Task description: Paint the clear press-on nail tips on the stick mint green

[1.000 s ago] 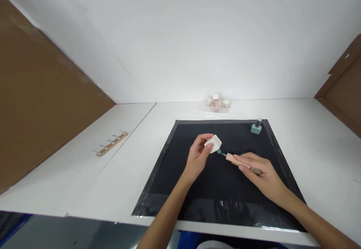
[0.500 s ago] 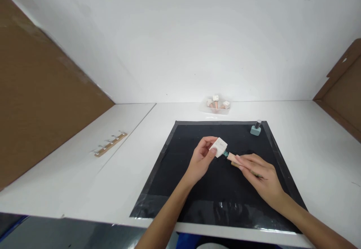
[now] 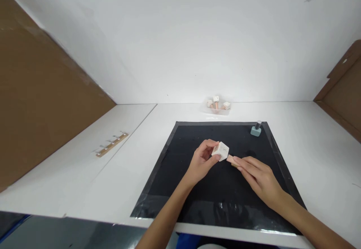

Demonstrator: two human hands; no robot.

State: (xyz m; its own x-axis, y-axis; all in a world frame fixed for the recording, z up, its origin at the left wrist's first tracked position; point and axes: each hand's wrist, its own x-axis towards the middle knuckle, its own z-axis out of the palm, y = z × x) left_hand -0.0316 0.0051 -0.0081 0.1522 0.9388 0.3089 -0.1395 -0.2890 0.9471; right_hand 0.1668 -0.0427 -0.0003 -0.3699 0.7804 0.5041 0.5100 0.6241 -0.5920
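Note:
My left hand (image 3: 201, 162) is closed, pinching a small white square nail polish bottle (image 3: 221, 151) by its sides. The bottle is tilted, with dark marks on its face. My right hand (image 3: 261, 179) is closed round a pale pink bottle cap (image 3: 230, 159), whose end points at the bottle's lower right corner. Whether the cap touches the neck is hidden. Under the cap, in the same fingers, lies a thin tan strip (image 3: 234, 165), mostly hidden. Both hands are above a black mat (image 3: 194, 192).
A teal nail polish bottle (image 3: 255, 130) with a dark cap stands at the mat's far right corner. Behind the mat, a clear tray (image 3: 220, 111) holds several white bottles with pink caps. A wooden strip (image 3: 111, 145) with several small clear-topped pegs lies on the left.
The white bottle has turned and shifted slightly right and down, closer to the pink cap. The teal part between them has gone out of sight.

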